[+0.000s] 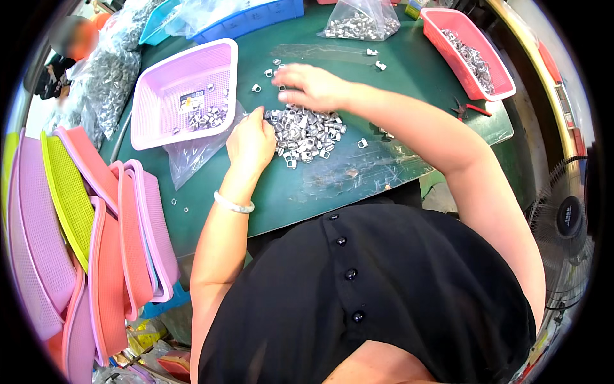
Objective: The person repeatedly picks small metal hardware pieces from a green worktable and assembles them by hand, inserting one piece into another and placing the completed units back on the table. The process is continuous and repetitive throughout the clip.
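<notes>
A heap of small silver metal buckle-like rings (306, 133) lies on the green table (332, 192). My left hand (251, 142) is at the heap's left edge, fingers curled together; anything between them is hidden. Above the far side of the heap, my right hand (312, 88) reaches leftward with its fingers apart, close to a few loose rings (256, 88). To the left of both hands stands a pink-lilac plastic basket (146, 96), tilted, with some of the same rings and a small dark label inside. A clear plastic bag (195, 159) lies partly under the basket, beside my left wrist.
A clear bag of metal parts (361, 25) and a blue bin (256, 18) stand at the far side. A coral basket of parts (470, 57) and red-handled pliers (476, 111) are at right. Stacked baskets (109, 256) crowd the left; a fan (563, 221) stands right.
</notes>
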A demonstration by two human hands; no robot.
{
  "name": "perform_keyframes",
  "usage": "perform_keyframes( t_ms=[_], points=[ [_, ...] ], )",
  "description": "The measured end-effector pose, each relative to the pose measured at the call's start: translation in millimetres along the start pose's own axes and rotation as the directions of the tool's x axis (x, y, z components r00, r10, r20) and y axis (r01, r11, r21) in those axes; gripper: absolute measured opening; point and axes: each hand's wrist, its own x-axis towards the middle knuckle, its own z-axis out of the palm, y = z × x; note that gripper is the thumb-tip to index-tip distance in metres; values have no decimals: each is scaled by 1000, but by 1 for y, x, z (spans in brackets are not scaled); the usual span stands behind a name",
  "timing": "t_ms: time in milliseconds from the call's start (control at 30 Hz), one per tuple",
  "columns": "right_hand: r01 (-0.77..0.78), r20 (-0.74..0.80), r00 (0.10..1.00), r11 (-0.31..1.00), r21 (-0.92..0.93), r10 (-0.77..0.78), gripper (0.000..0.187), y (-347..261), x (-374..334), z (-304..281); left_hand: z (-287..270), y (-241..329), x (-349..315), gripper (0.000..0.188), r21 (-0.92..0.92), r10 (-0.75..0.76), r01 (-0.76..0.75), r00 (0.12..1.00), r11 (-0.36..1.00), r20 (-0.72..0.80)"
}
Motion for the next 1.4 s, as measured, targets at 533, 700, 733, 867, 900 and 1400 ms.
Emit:
perform_keyframes(
  t_ms=[533, 700, 733, 867, 900, 1400],
  points=[
    [67, -19, 997, 995, -70, -69, 20, -31, -44, -54, -23, -4, -68, 22, -452, -166, 201, 979, 869, 116],
    [184, 83, 981, 971, -154, -172, 10, -65, -120, -62, -8, -10, -85, 19, -669, -146, 159, 986, 726, 76],
    [131, 53, 991, 985, -115, -125, 9, -71, -127, -60, -10, -7, -87, 20, -616, -146, 208, 978, 759, 150],
    [-20, 37, 999, 957, -289, 32, 10, -63, -146, -66, -19, 11, -89, 20, -544, -94, 156, 986, 824, 140],
    [-71, 24, 996, 943, -325, 84, 10, -59, -151, -70, -18, 13, -90, 20, -546, -88, 151, 986, 824, 141],
    [-191, -15, 981, 956, -222, 193, 23, -87, -100, -29, -18, 29, -94, 20, -654, -44, 196, 969, 731, 242]
  ],
)
